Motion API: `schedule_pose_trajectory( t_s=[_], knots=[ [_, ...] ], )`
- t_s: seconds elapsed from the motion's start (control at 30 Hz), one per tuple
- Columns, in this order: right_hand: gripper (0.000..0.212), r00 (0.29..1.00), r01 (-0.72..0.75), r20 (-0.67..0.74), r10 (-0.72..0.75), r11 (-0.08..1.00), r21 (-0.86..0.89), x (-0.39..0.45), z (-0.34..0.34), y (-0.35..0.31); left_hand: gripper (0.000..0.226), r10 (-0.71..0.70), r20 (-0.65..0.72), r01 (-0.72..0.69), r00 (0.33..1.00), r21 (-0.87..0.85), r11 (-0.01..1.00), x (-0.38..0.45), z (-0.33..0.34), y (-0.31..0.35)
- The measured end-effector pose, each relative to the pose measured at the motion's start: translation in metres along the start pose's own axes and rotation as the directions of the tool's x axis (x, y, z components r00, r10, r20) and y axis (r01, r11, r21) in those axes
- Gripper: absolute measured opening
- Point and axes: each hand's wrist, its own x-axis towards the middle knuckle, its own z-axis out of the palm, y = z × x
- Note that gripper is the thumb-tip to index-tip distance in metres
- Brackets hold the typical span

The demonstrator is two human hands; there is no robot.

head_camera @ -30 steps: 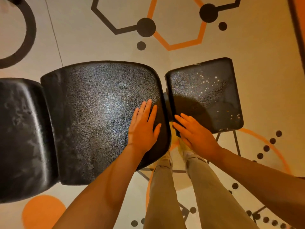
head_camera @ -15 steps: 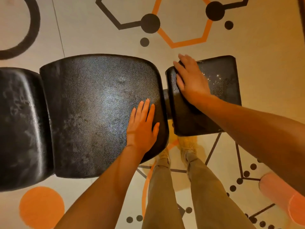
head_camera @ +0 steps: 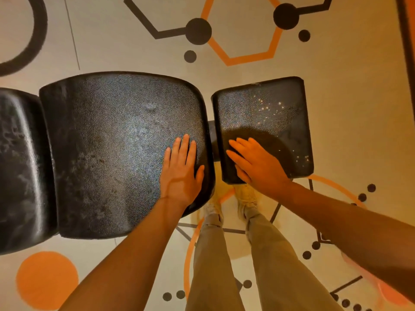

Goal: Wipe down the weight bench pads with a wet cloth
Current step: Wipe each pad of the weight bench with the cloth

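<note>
The black weight bench lies across the view in three pads. The wide middle pad (head_camera: 116, 140) carries my left hand (head_camera: 180, 173), flat with straight fingers near its right edge. The small right pad (head_camera: 274, 113) shows bright specks, and my right hand (head_camera: 256, 164) lies flat on its near-left corner, fingers straight and pointing left. A third glossy pad (head_camera: 18, 167) sits at the far left. No cloth shows under or around either hand.
The floor (head_camera: 350, 108) is pale with orange and black hexagon and dot markings. My legs (head_camera: 235, 254) and shoes stand just in front of the gap between the two pads. A dark frame bar (head_camera: 213, 135) joins the pads.
My right hand slid from the far-left corner of the small pad back toward me to its near-left corner. My left hand stayed flat on the middle pad.
</note>
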Motion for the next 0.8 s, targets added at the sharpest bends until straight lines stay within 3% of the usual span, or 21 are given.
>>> schedule_pose_trajectory(
  t_s=[0.07,0.23,0.37,0.47,0.57,0.8],
  knots=[
    [0.038,1.000,-0.014,-0.027,0.014,1.000,-0.006,0.024,-0.009,0.019,0.066,-0.007,0.004,0.007,1.000,0.011,1.000,0.000,0.000,0.002],
    [0.042,0.960,-0.252,-0.121,0.251,0.968,0.004,0.088,-0.035,0.069,0.066,-0.019,-0.004,0.019,1.000,0.045,0.999,-0.001,0.002,0.006],
    [0.042,0.941,-0.303,-0.133,0.310,0.950,0.073,0.098,-0.037,0.068,0.066,-0.011,-0.007,0.011,1.000,0.047,0.999,-0.002,0.004,0.006],
    [0.044,0.973,-0.220,-0.056,0.224,0.974,0.061,0.068,-0.034,0.046,0.066,-0.002,-0.004,0.002,1.000,0.062,0.998,-0.002,0.003,0.004],
    [0.049,1.000,-0.016,0.012,0.016,1.000,0.021,0.018,-0.027,0.029,0.066,0.013,0.011,-0.014,1.000,0.097,0.995,-0.001,0.002,0.000],
    [0.054,0.969,0.213,0.138,-0.206,0.976,-0.036,-0.001,-0.023,0.042,0.064,0.035,0.015,-0.037,0.999,0.180,0.983,0.000,-0.003,0.001]
  ],
)
